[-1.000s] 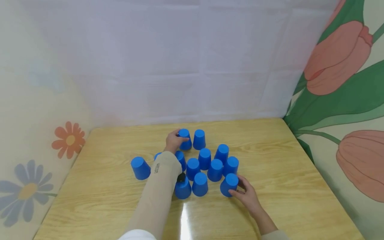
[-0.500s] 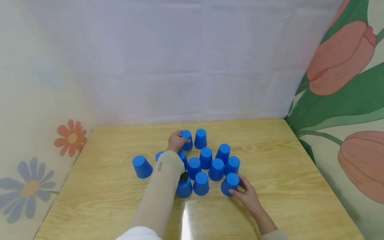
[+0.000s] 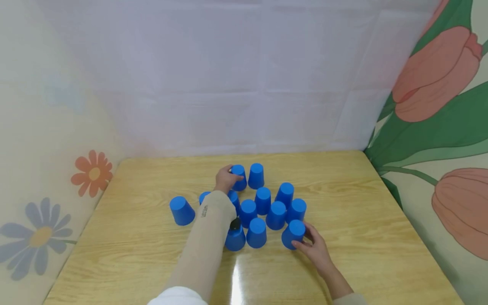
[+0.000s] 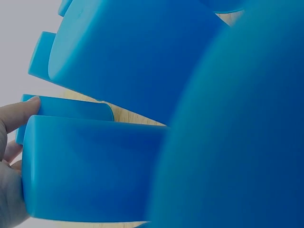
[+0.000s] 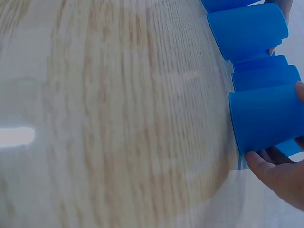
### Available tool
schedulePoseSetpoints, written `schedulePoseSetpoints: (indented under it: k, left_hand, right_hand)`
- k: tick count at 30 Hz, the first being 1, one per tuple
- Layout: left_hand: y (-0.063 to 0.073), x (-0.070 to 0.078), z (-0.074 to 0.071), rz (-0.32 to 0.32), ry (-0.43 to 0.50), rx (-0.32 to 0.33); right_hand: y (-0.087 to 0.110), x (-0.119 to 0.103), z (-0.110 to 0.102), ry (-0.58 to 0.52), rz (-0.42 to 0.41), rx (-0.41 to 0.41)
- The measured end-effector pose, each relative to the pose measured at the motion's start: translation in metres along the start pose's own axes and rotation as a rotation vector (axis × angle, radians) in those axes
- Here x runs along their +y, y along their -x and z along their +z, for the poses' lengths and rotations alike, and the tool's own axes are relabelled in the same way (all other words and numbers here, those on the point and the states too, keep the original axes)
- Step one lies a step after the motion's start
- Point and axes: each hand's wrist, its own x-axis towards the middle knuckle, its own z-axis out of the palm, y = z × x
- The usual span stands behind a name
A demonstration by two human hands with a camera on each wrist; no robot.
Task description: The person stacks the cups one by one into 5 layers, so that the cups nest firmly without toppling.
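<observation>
Several blue plastic cups stand upside down on the table. At the back, my left hand (image 3: pixel 225 178) grips a blue cup (image 3: pixel 239 177), its thumb across the front; in the left wrist view the thumb (image 4: pixel 21 114) lies on that cup (image 4: pixel 71 107). Another cup (image 3: pixel 256 176) stands just right of it. My right hand (image 3: pixel 317 250) holds the front right cup (image 3: pixel 293 235) between thumb and fingers, also seen in the right wrist view, where the hand (image 5: pixel 280 178) is partly cut off around the cup (image 5: pixel 266 116). My left forearm hides parts of some cups.
More upside-down cups cluster between my hands, among them one in front (image 3: pixel 256 234) and one at mid-group (image 3: pixel 263 201). A lone cup (image 3: pixel 181 211) stands left of my left forearm. A white cloth (image 3: pixel 244 84) hangs behind the wooden table (image 3: pixel 362 237).
The head view has shifted slightly, so everything sits a little further right. Both hands stay on the same cups, and the cups keep their arrangement.
</observation>
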Motion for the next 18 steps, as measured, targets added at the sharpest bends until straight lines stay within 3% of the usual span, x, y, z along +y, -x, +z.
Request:
schedulePoseSetpoints:
  k: [18]
  left_hand:
    - [0.0019,0.0034,-0.0018,0.016,0.141,0.016]
  right_hand:
    - [0.0001,0.0014,0.0041,-0.003,0.008,0.032]
